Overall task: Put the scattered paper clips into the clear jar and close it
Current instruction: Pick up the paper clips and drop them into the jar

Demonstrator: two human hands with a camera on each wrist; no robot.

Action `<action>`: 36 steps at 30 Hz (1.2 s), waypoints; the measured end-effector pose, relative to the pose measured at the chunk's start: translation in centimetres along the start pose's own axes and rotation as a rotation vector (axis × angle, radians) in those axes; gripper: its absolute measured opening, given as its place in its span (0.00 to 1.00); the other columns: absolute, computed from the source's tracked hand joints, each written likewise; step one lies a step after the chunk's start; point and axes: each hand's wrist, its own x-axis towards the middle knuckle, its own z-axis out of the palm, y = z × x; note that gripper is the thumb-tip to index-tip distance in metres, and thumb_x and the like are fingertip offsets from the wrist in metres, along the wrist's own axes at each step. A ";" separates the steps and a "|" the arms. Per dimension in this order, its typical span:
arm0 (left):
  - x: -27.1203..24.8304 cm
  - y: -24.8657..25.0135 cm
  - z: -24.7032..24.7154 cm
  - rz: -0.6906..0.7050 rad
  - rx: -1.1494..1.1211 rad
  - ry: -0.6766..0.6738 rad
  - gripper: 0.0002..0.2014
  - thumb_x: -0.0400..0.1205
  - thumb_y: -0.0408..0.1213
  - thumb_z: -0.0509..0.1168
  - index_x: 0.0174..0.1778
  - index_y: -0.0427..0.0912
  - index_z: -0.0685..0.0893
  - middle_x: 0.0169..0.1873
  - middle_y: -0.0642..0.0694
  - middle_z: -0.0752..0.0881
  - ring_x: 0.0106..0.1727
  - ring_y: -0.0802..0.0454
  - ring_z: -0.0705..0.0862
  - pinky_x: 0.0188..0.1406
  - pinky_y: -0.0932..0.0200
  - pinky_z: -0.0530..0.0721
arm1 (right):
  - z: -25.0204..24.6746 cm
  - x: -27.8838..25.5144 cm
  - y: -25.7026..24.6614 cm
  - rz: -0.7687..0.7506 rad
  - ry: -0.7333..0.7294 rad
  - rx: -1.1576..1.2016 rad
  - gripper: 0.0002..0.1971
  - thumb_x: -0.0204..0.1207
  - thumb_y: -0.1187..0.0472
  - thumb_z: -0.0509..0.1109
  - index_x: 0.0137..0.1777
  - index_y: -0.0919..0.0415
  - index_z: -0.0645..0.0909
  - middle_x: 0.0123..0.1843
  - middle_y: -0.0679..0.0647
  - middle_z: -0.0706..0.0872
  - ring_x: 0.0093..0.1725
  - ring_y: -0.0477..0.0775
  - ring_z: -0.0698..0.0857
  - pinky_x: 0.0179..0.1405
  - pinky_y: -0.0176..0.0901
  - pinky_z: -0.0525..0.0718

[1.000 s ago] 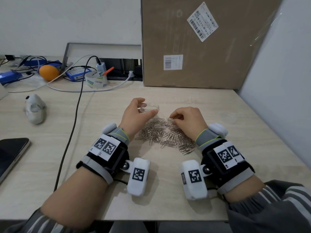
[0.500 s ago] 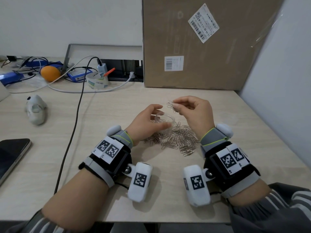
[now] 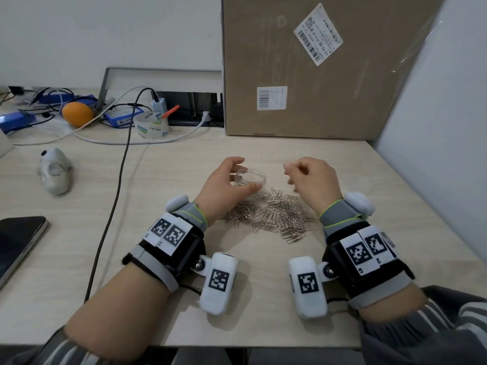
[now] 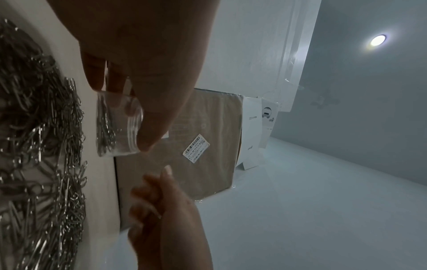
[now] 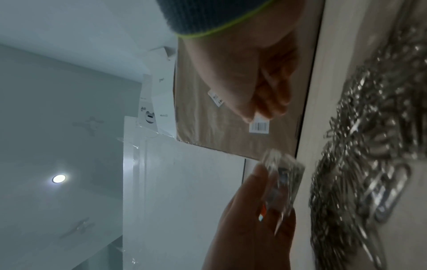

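Note:
My left hand (image 3: pixel 243 175) grips the small clear jar (image 3: pixel 257 177) by its side wall, thumb at the near side and fingers at the far side, just above the far edge of the pile. The jar (image 4: pixel 117 126) has no lid on and holds several paper clips (image 4: pixel 105 131). A pile of silver paper clips (image 3: pixel 274 214) lies on the desk between my wrists. My right hand (image 3: pixel 290 169) hovers just right of the jar with its fingers curled towards the thumb; no clip shows in it. In the right wrist view the jar (image 5: pixel 284 179) is blurred. I see no lid.
A big cardboard box (image 3: pixel 316 75) stands against the wall behind the jar, and a white panel (image 3: pixel 434 154) closes the right side. To the left lie a black cable (image 3: pixel 118 193), a grey toy (image 3: pixel 54 171), a phone (image 3: pixel 15 246), a tape roll (image 3: pixel 151 125) and an orange (image 3: pixel 77 114).
My right hand lifted a pinch of clips from the pile to the jar's mouth, then drew back to the right without them. The left hand kept hold of the jar.

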 end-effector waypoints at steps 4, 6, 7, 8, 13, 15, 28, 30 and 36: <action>0.2 -0.3 -0.2 -0.030 0.003 0.039 0.31 0.74 0.42 0.75 0.71 0.45 0.72 0.61 0.48 0.81 0.57 0.51 0.83 0.58 0.53 0.85 | -1.6 -0.1 0.3 0.148 -0.201 -0.376 0.19 0.78 0.43 0.61 0.41 0.60 0.78 0.42 0.60 0.87 0.49 0.63 0.84 0.45 0.48 0.76; 0.3 -0.3 -0.3 -0.033 0.007 0.046 0.30 0.74 0.42 0.75 0.71 0.45 0.72 0.61 0.48 0.81 0.57 0.52 0.83 0.58 0.53 0.85 | -2.0 -0.3 0.1 0.171 -0.344 -0.502 0.25 0.76 0.38 0.61 0.48 0.63 0.79 0.48 0.61 0.87 0.53 0.62 0.83 0.48 0.50 0.77; 0.3 -0.4 -0.3 -0.033 0.010 0.046 0.30 0.74 0.43 0.75 0.71 0.46 0.72 0.61 0.48 0.81 0.57 0.52 0.83 0.58 0.52 0.85 | -2.1 -0.4 0.0 0.171 -0.399 -0.539 0.28 0.73 0.35 0.63 0.51 0.63 0.79 0.50 0.59 0.85 0.54 0.61 0.82 0.51 0.50 0.78; 0.3 -0.4 -0.2 -0.033 0.011 0.045 0.30 0.74 0.43 0.75 0.71 0.46 0.72 0.60 0.48 0.81 0.57 0.51 0.83 0.59 0.51 0.84 | -2.0 -0.5 0.0 0.168 -0.441 -0.557 0.30 0.70 0.33 0.65 0.53 0.61 0.78 0.50 0.57 0.83 0.55 0.59 0.80 0.53 0.50 0.78; 0.2 -0.3 -0.2 -0.036 0.011 0.048 0.30 0.74 0.42 0.75 0.71 0.46 0.73 0.60 0.49 0.81 0.57 0.53 0.83 0.57 0.55 0.84 | -1.6 -0.6 -0.2 0.111 -0.595 -0.585 0.34 0.56 0.33 0.77 0.56 0.53 0.75 0.52 0.52 0.75 0.53 0.53 0.75 0.54 0.48 0.77; 0.1 -0.2 -0.2 -0.032 0.004 0.047 0.30 0.74 0.41 0.75 0.71 0.46 0.73 0.59 0.50 0.81 0.54 0.56 0.82 0.51 0.63 0.84 | -1.3 -0.7 -0.2 0.072 -0.620 -0.541 0.31 0.57 0.39 0.80 0.56 0.53 0.76 0.51 0.51 0.75 0.52 0.52 0.75 0.52 0.46 0.75; 0.1 -0.2 -0.2 -0.030 -0.004 0.031 0.30 0.74 0.42 0.75 0.71 0.45 0.73 0.59 0.50 0.81 0.54 0.55 0.82 0.46 0.68 0.82 | -0.2 -0.6 -0.3 -0.047 -0.387 -0.346 0.01 0.68 0.65 0.76 0.39 0.60 0.88 0.30 0.45 0.81 0.36 0.47 0.80 0.31 0.31 0.73; 0.1 -0.2 -0.2 -0.026 0.000 0.028 0.30 0.74 0.42 0.75 0.71 0.45 0.73 0.59 0.50 0.80 0.54 0.55 0.82 0.46 0.68 0.82 | -0.2 -0.4 -0.1 -0.044 -0.327 -0.318 0.02 0.67 0.65 0.76 0.39 0.60 0.89 0.29 0.45 0.81 0.32 0.43 0.79 0.30 0.27 0.72; 0.1 -0.4 -0.2 -0.041 0.015 0.007 0.30 0.73 0.43 0.75 0.70 0.47 0.74 0.60 0.49 0.81 0.58 0.52 0.83 0.55 0.58 0.84 | -0.3 -0.1 -0.1 -0.059 -0.137 -0.151 0.01 0.67 0.66 0.77 0.36 0.61 0.88 0.28 0.48 0.83 0.31 0.44 0.81 0.36 0.33 0.79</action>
